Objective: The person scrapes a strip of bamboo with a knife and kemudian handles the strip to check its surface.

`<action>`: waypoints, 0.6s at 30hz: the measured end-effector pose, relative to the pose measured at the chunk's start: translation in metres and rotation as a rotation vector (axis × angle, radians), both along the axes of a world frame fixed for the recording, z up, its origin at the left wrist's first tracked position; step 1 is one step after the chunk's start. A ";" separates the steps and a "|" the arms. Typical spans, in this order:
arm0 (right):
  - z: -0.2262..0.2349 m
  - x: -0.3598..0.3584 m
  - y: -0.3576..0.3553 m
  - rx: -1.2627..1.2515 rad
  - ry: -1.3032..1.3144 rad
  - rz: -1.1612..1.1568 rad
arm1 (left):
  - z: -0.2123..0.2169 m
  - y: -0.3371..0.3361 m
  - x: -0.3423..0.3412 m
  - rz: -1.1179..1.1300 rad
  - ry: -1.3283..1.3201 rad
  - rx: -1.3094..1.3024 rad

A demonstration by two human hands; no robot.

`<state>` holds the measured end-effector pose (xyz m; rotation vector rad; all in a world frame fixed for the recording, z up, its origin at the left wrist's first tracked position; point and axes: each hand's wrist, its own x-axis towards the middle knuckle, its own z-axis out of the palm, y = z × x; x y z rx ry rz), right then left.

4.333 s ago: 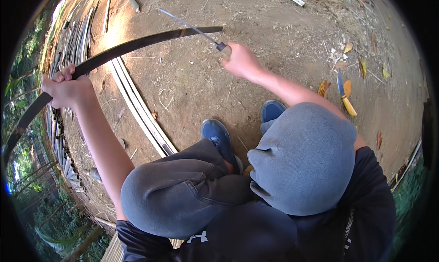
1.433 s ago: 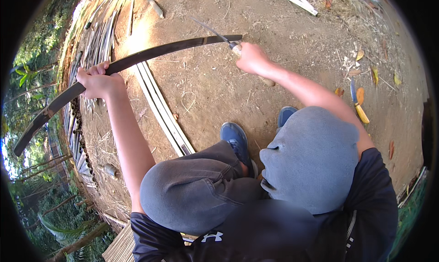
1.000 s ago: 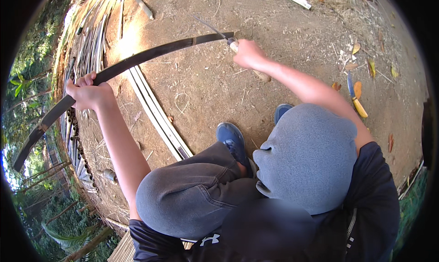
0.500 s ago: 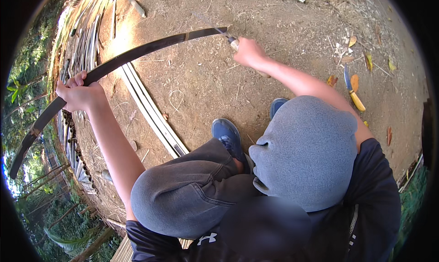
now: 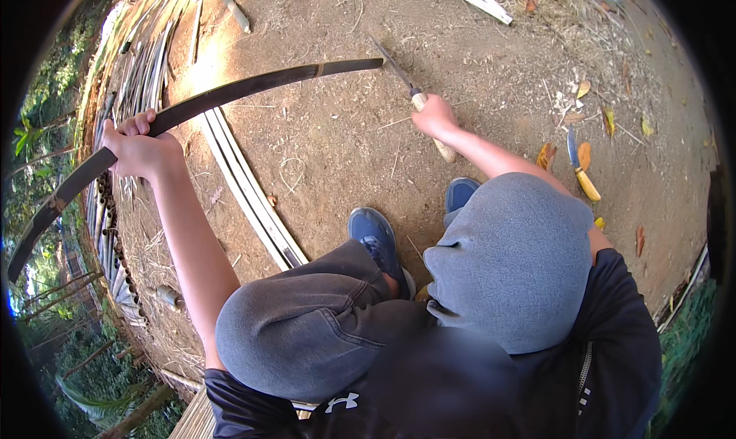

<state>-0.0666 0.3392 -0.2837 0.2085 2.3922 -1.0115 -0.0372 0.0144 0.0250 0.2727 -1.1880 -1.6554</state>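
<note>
A long, dark bamboo strip point(image 5: 230, 92) with visible nodes runs across the left half of the head view, bowed by the lens. My left hand point(image 5: 146, 149) is wrapped around it left of its middle, holding it off the ground. In my right hand point(image 5: 435, 117) is a long, narrow knife point(image 5: 397, 71) with a light wooden handle, its blade pointing away and to the left. The blade is beside the strip's right end; I cannot tell if they touch. My legs are bent, with grey cloth over both knees.
Pale split bamboo lengths point(image 5: 257, 201) lie on the dirt by my left foot. A second knife point(image 5: 580, 165) with a yellow handle rests at the right among dry leaves. Bamboo poles point(image 5: 149, 67) are piled at the far left, and white strips point(image 5: 479, 2) lie far off.
My right hand has drawn the knife back toward me and a little right, from its place across the strip's end. My left hand keeps its grip, and the strip's right end sits slightly lower.
</note>
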 end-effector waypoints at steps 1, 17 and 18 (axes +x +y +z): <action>-0.001 0.003 0.002 -0.022 0.011 -0.031 | 0.000 -0.001 0.000 -0.016 -0.003 0.001; 0.015 0.080 0.042 0.356 0.109 0.432 | 0.042 0.008 0.013 -0.064 0.034 -0.115; 0.019 0.080 0.040 0.330 0.115 0.440 | 0.046 0.003 0.016 -0.066 0.044 -0.129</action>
